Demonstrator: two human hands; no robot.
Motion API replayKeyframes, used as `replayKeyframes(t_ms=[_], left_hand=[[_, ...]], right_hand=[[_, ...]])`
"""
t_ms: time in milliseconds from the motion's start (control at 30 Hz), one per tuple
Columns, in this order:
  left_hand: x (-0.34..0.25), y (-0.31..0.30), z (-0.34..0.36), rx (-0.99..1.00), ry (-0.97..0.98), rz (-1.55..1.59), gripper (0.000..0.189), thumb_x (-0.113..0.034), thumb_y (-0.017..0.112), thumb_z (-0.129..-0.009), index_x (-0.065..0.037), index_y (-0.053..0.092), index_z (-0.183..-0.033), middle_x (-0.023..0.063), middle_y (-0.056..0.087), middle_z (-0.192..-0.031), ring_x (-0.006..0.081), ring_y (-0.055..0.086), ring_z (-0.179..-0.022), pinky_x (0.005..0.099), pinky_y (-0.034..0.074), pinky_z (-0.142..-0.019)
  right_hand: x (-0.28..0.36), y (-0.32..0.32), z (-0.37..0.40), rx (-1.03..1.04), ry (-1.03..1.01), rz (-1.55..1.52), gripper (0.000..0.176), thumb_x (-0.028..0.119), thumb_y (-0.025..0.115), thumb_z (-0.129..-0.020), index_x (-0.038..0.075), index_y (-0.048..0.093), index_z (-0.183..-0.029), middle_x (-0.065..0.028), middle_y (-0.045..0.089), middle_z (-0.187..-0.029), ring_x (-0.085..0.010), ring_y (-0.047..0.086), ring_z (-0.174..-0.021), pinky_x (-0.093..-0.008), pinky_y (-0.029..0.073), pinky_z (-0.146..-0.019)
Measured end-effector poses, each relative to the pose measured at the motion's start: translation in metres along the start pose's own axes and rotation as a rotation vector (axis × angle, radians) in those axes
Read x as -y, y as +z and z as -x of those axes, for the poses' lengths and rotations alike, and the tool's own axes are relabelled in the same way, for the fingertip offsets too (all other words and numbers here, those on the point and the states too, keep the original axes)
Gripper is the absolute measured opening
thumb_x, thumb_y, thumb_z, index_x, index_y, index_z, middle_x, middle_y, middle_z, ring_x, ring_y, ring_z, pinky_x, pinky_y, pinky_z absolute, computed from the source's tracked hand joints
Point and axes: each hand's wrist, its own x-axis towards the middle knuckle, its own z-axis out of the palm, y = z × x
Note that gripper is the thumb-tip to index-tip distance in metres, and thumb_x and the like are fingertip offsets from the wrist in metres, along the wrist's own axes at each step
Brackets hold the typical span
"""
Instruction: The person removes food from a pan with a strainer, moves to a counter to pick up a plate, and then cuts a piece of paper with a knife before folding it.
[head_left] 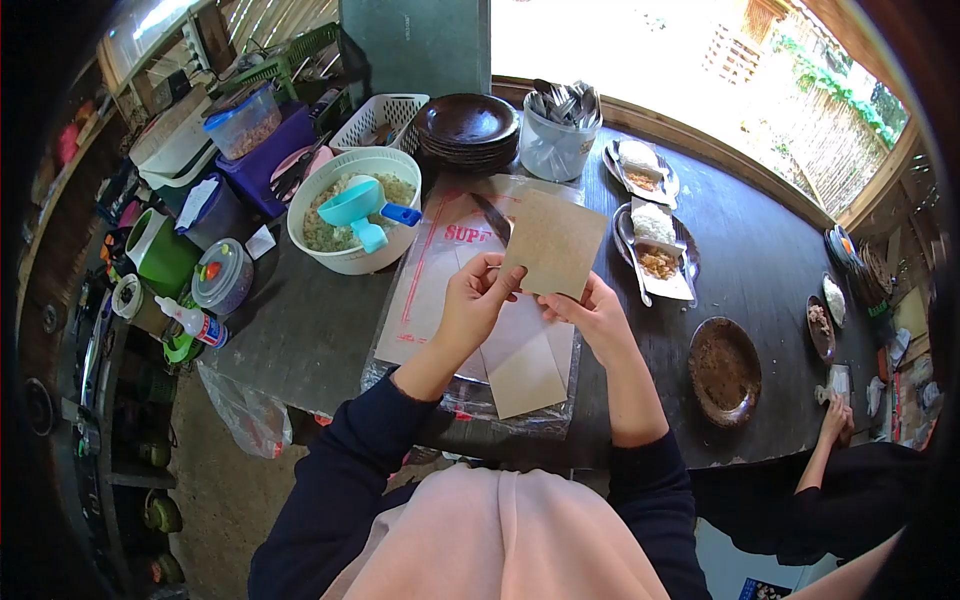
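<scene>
A square of brown paper (556, 243) is raised above the table between my two hands. My left hand (482, 300) pinches its lower left corner, and my right hand (594, 318) is closed on its lower right edge. Just left of the sheet a knife blade (491, 217) shows, its other end hidden. Beneath my hands lies a plastic-wrapped pack of paper (418, 290) with red lettering. Another cut brown sheet (524, 382) rests on the pack near the table's front edge.
A white tub of rice (302, 235) with turquoise scoops (352, 206) stands left, near a stack of brown plates (466, 118) and a cutlery bucket (558, 148). Rightward are plated rice portions (655, 224) and a brown plate (724, 370). Another person's hand (834, 418) works far right.
</scene>
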Motion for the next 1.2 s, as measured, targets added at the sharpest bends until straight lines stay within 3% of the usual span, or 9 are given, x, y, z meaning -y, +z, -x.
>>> replayKeyframes(t_ms=[167,433,833,1033,1100,1200], left_hand=[[0.002,0.004,0.003,-0.017,0.039,0.02,0.023,-0.019,0.063,-0.087,-0.002,0.057,-0.101,0.0025,0.066,-0.083,0.0063,0.059,-0.071,0.0202,0.044,-0.064],[0.003,0.005,0.004,0.006,0.026,0.027,0.021,-0.018,0.062,-0.088,-0.003,0.057,-0.102,0.0022,0.066,-0.084,0.0061,0.058,-0.071,0.0207,0.044,-0.064],[0.004,0.006,0.004,-0.029,0.027,0.017,0.024,-0.02,0.063,-0.087,-0.002,0.056,-0.101,0.0028,0.065,-0.084,0.0067,0.057,-0.071,0.0213,0.046,-0.066],[-0.004,0.009,0.004,-0.018,0.019,0.05,0.028,-0.02,0.064,-0.087,-0.002,0.056,-0.105,0.0045,0.066,-0.088,0.0082,0.06,-0.078,0.0214,0.047,-0.068],[-0.008,0.011,0.004,0.029,-0.135,0.25,0.029,-0.023,0.065,-0.085,-0.002,0.057,-0.105,0.0054,0.067,-0.089,0.0097,0.061,-0.081,0.0224,0.047,-0.071],[0.002,0.004,0.004,0.148,-0.267,0.095,0.026,-0.021,0.063,-0.086,-0.002,0.061,-0.104,0.0059,0.067,-0.09,0.01,0.061,-0.084,0.0226,0.046,-0.073]], right_hand=[[0.003,0.0,0.0,-0.002,0.077,0.038,0.04,0.009,0.07,-0.079,-0.003,0.051,-0.113,-0.0074,0.063,-0.095,-0.0121,0.06,-0.077,-0.0251,0.051,-0.069],[-0.005,-0.004,0.001,-0.024,0.041,0.027,0.017,0.014,0.068,-0.081,-0.002,0.065,-0.086,-0.0048,0.063,-0.078,-0.0107,0.057,-0.068,-0.0238,0.046,-0.062],[-0.005,-0.004,0.0,0.004,-0.059,0.052,0.014,0.01,0.066,-0.082,-0.004,0.066,-0.088,-0.0045,0.062,-0.075,-0.0099,0.056,-0.068,-0.0224,0.045,-0.063],[-0.004,-0.003,0.001,-0.023,-0.064,0.052,0.014,0.009,0.065,-0.083,-0.004,0.066,-0.088,-0.0052,0.063,-0.076,-0.0102,0.056,-0.067,-0.023,0.045,-0.062],[-0.005,-0.003,0.001,-0.028,-0.074,0.023,0.014,0.009,0.065,-0.083,-0.004,0.066,-0.088,-0.0054,0.063,-0.075,-0.0103,0.056,-0.067,-0.023,0.045,-0.062],[-0.009,-0.003,-0.001,-0.034,-0.09,-0.004,0.014,0.009,0.065,-0.083,-0.004,0.066,-0.087,-0.0058,0.063,-0.075,-0.0102,0.056,-0.067,-0.0228,0.045,-0.061]])
